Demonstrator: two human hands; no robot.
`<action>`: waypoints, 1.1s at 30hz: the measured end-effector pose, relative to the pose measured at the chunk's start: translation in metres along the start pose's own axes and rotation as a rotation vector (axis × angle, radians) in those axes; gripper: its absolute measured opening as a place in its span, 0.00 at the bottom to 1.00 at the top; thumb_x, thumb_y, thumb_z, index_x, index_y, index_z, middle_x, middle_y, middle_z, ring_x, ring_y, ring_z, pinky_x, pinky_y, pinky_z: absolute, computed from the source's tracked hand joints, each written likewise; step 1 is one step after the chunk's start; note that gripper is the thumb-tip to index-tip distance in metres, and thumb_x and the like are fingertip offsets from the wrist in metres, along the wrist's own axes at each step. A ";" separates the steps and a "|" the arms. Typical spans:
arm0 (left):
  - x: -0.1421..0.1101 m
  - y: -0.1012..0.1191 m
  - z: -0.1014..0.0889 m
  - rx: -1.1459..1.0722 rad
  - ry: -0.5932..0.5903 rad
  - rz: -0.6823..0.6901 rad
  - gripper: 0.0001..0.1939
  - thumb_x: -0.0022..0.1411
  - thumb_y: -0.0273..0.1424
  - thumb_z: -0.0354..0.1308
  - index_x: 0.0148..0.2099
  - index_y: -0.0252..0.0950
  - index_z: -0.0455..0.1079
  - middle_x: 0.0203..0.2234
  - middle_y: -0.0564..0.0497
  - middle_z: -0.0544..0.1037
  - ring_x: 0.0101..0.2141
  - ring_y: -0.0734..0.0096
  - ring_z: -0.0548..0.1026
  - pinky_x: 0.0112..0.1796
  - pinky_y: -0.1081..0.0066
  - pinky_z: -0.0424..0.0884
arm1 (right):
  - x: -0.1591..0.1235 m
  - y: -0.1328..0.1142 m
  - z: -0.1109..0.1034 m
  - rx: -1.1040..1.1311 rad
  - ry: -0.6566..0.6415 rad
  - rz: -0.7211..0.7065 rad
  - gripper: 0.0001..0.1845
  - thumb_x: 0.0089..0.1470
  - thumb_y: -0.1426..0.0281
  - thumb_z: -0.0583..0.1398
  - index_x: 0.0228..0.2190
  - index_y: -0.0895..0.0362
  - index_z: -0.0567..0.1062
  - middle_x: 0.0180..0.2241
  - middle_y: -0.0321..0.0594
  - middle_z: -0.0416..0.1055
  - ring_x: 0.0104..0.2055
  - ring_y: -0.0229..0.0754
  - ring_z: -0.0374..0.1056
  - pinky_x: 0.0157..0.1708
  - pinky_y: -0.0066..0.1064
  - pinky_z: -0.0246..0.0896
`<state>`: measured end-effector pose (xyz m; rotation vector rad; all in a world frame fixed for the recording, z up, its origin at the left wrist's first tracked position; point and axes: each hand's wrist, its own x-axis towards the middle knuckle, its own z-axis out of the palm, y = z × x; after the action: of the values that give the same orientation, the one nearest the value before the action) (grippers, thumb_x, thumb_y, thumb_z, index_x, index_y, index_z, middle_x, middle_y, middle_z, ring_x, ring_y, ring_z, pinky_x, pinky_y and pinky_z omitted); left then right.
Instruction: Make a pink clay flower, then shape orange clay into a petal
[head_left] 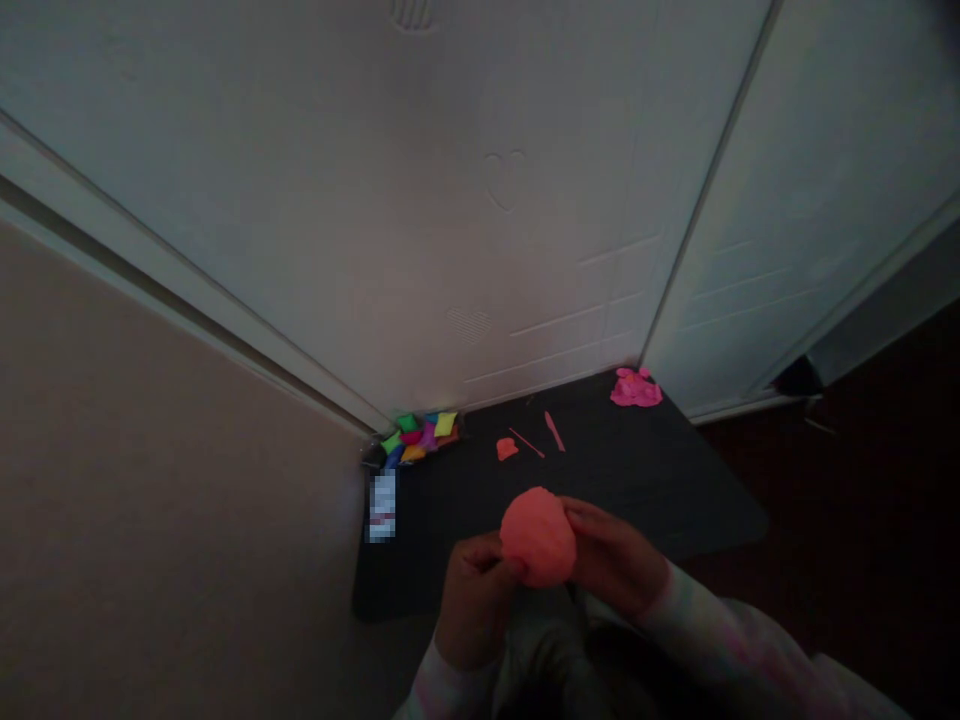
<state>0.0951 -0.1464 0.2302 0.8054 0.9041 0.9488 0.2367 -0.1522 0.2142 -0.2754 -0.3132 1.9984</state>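
Note:
A flat, round disc of coral-coloured modelling clay [538, 537] is held up above the near edge of a dark table. My left hand [476, 592] pinches its lower left edge between thumb and fingers. On the other side, my right hand [616, 553] is closed around the disc's right edge, with part of the fingers hidden behind it. Beyond the disc, a small coral clay piece [507, 449] lies on the table. Beside that piece are a thin pink stick tool [527, 443] and a pink clay knife [554, 431].
Several coloured clay packets [420, 437] lie at the table's back left, with a blurred white card or phone [382, 507] in front. A bright pink clay lump [636, 388] sits at the back right corner. The dark table [660, 480] stands against a white panelled wall [420, 250].

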 end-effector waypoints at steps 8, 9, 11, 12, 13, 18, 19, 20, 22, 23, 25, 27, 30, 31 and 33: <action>-0.001 -0.002 0.007 -0.020 -0.078 -0.035 0.21 0.38 0.35 0.62 0.37 0.33 0.70 0.29 0.46 0.75 0.31 0.65 0.70 0.34 0.67 0.64 | 0.003 0.002 -0.001 0.082 0.050 -0.011 0.12 0.48 0.71 0.52 0.34 0.61 0.71 0.32 0.42 0.71 0.36 0.39 0.65 0.37 0.30 0.57; -0.001 -0.002 0.007 -0.005 -0.069 -0.038 0.19 0.38 0.32 0.62 0.36 0.33 0.70 0.28 0.47 0.75 0.31 0.65 0.71 0.34 0.66 0.64 | 0.003 0.002 -0.002 0.090 0.050 -0.015 0.12 0.48 0.71 0.52 0.35 0.61 0.71 0.32 0.42 0.71 0.36 0.39 0.65 0.37 0.31 0.57; -0.001 -0.003 0.006 0.058 -0.048 -0.040 0.13 0.39 0.29 0.62 0.32 0.33 0.71 0.27 0.48 0.75 0.31 0.66 0.71 0.34 0.67 0.64 | 0.002 0.002 -0.002 0.099 0.049 -0.021 0.12 0.49 0.71 0.51 0.35 0.61 0.71 0.33 0.42 0.70 0.37 0.40 0.65 0.38 0.32 0.56; -0.001 -0.003 0.005 0.100 -0.035 -0.034 0.10 0.40 0.28 0.61 0.30 0.33 0.71 0.26 0.48 0.75 0.30 0.67 0.71 0.34 0.68 0.64 | 0.002 0.002 -0.002 0.101 0.045 -0.020 0.13 0.49 0.71 0.51 0.36 0.61 0.70 0.34 0.43 0.70 0.38 0.41 0.64 0.39 0.33 0.56; -0.001 -0.003 0.003 0.142 -0.019 -0.021 0.07 0.41 0.27 0.60 0.27 0.32 0.71 0.25 0.49 0.75 0.30 0.68 0.70 0.34 0.69 0.64 | 0.002 0.002 -0.002 0.099 0.040 -0.016 0.13 0.50 0.71 0.50 0.36 0.61 0.70 0.35 0.44 0.70 0.39 0.41 0.64 0.40 0.34 0.55; -0.004 -0.002 -0.003 0.245 0.019 0.058 0.04 0.40 0.28 0.60 0.23 0.32 0.71 0.22 0.50 0.74 0.26 0.70 0.69 0.32 0.70 0.64 | 0.001 0.005 -0.002 0.085 0.034 0.009 0.14 0.49 0.70 0.51 0.36 0.62 0.70 0.37 0.46 0.69 0.40 0.43 0.64 0.41 0.36 0.54; -0.005 -0.002 -0.003 0.248 0.019 0.058 0.04 0.41 0.28 0.60 0.23 0.32 0.71 0.22 0.50 0.73 0.26 0.70 0.69 0.32 0.70 0.64 | 0.002 0.006 -0.002 0.083 0.042 0.018 0.14 0.49 0.70 0.51 0.36 0.62 0.70 0.36 0.45 0.69 0.39 0.42 0.64 0.40 0.36 0.55; -0.006 -0.002 -0.003 0.247 0.019 0.054 0.04 0.41 0.28 0.60 0.23 0.32 0.71 0.22 0.50 0.73 0.26 0.70 0.69 0.31 0.71 0.64 | 0.002 0.006 -0.002 0.079 0.054 0.025 0.13 0.49 0.70 0.51 0.36 0.61 0.70 0.36 0.45 0.70 0.39 0.42 0.64 0.39 0.35 0.56; -0.005 -0.002 -0.001 0.234 0.027 0.050 0.05 0.43 0.29 0.59 0.25 0.32 0.70 0.23 0.50 0.74 0.28 0.71 0.69 0.32 0.71 0.64 | 0.002 0.007 -0.002 0.057 0.085 0.030 0.13 0.49 0.69 0.52 0.36 0.60 0.70 0.36 0.44 0.69 0.38 0.41 0.64 0.39 0.35 0.56; -0.005 -0.002 0.000 0.218 0.034 0.051 0.06 0.43 0.29 0.59 0.28 0.32 0.70 0.24 0.50 0.74 0.29 0.70 0.69 0.32 0.72 0.64 | 0.002 0.007 -0.001 0.039 0.099 0.023 0.13 0.49 0.69 0.52 0.36 0.60 0.69 0.36 0.43 0.69 0.38 0.41 0.64 0.39 0.35 0.56; -0.002 -0.003 0.001 0.188 0.075 0.054 0.11 0.45 0.30 0.58 0.33 0.32 0.69 0.28 0.48 0.73 0.30 0.70 0.69 0.32 0.73 0.64 | 0.002 0.007 -0.001 -0.006 0.119 -0.015 0.13 0.49 0.68 0.52 0.36 0.59 0.69 0.37 0.43 0.68 0.39 0.41 0.63 0.40 0.35 0.55; 0.002 -0.006 0.001 0.179 0.205 0.081 0.13 0.46 0.30 0.57 0.37 0.34 0.66 0.29 0.49 0.72 0.29 0.72 0.69 0.29 0.75 0.64 | 0.002 0.005 -0.001 -0.067 0.141 -0.073 0.13 0.49 0.67 0.52 0.37 0.58 0.68 0.38 0.43 0.68 0.40 0.40 0.62 0.41 0.35 0.54; 0.004 -0.010 -0.001 0.230 0.436 0.149 0.12 0.46 0.30 0.57 0.37 0.36 0.64 0.25 0.53 0.70 0.25 0.76 0.68 0.25 0.78 0.63 | 0.001 0.003 -0.004 -0.258 0.240 -0.167 0.10 0.48 0.67 0.54 0.34 0.57 0.69 0.36 0.40 0.68 0.38 0.39 0.62 0.39 0.33 0.55; 0.003 -0.011 -0.001 0.255 0.467 0.162 0.12 0.46 0.30 0.57 0.36 0.36 0.65 0.25 0.53 0.70 0.25 0.76 0.68 0.25 0.77 0.63 | 0.001 0.002 -0.005 -0.355 0.278 -0.191 0.09 0.47 0.68 0.54 0.33 0.57 0.69 0.34 0.39 0.68 0.36 0.38 0.63 0.37 0.32 0.55; 0.000 -0.011 0.001 0.313 0.447 0.174 0.13 0.44 0.29 0.58 0.36 0.36 0.67 0.29 0.50 0.70 0.28 0.73 0.69 0.28 0.75 0.65 | -0.001 0.001 -0.006 -0.562 0.324 -0.219 0.07 0.46 0.68 0.55 0.30 0.57 0.69 0.30 0.37 0.69 0.32 0.36 0.62 0.34 0.29 0.56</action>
<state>0.0992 -0.1510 0.2208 0.9663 1.4125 1.1827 0.2377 -0.1527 0.2082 -0.8698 -0.6627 1.5853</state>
